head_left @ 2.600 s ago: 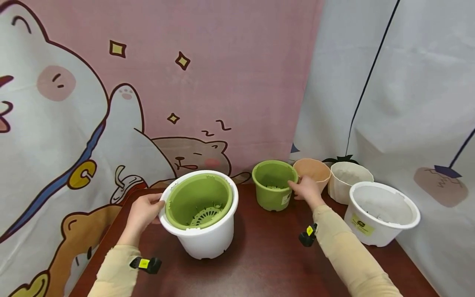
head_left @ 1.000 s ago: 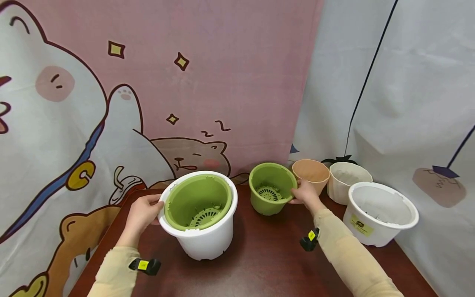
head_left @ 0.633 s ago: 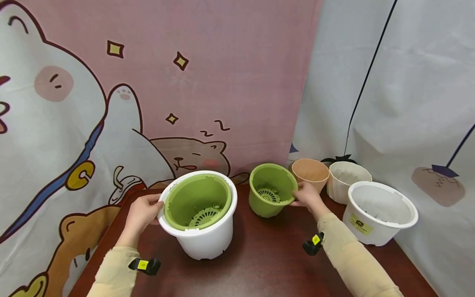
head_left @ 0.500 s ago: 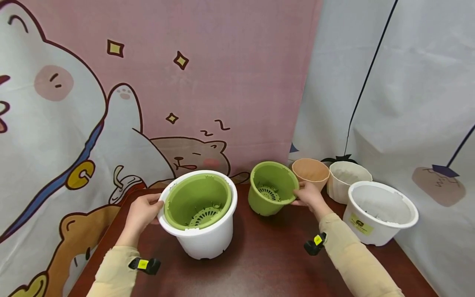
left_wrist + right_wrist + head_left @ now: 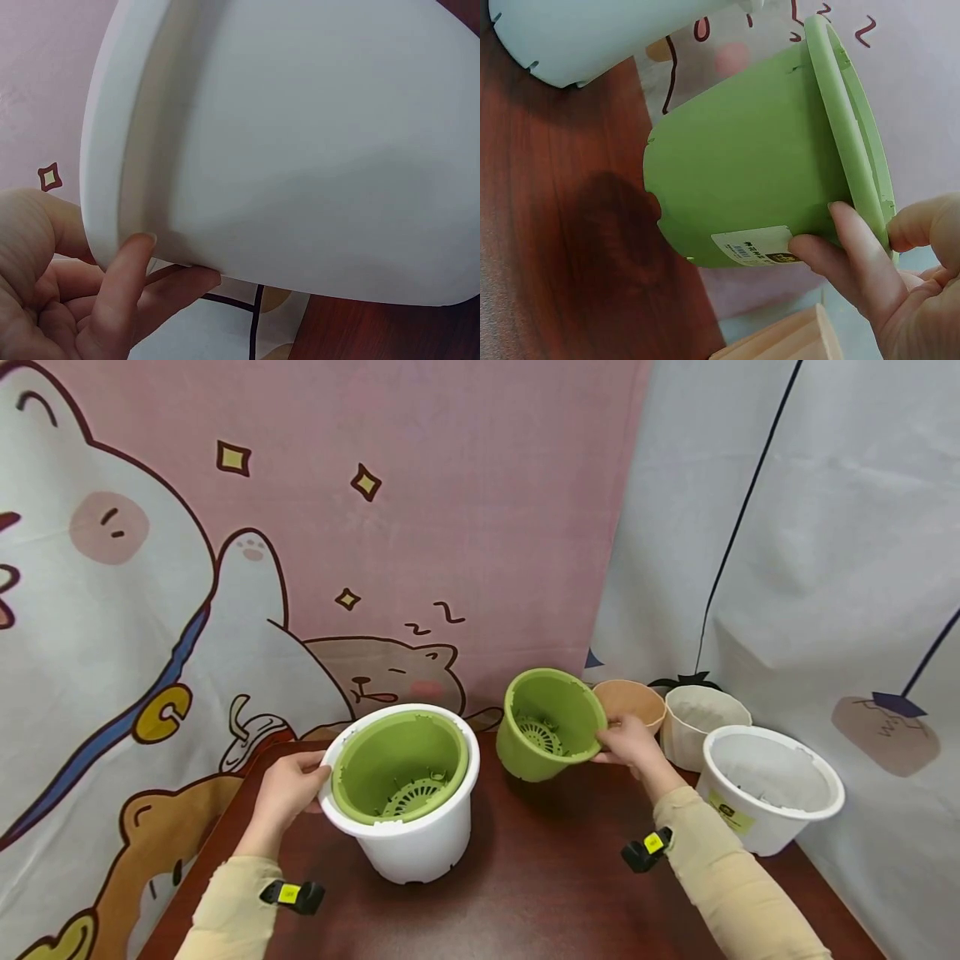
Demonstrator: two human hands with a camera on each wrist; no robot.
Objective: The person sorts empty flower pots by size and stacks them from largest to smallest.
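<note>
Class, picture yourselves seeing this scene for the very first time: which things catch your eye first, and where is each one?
The big cartoon cat probably comes first, filling the left of the backdrop. Next, left of centre, is a white pot with a green pot nested inside, its white rim pinched by the left hand. To its right, the right hand grips a tilted second green pot by the rim.

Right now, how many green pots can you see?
2. One green pot sits inside the white pot, whose rim the left hand holds; the other green pot is tilted, its rim in the right hand. Any nested underneath would be hidden.
</note>
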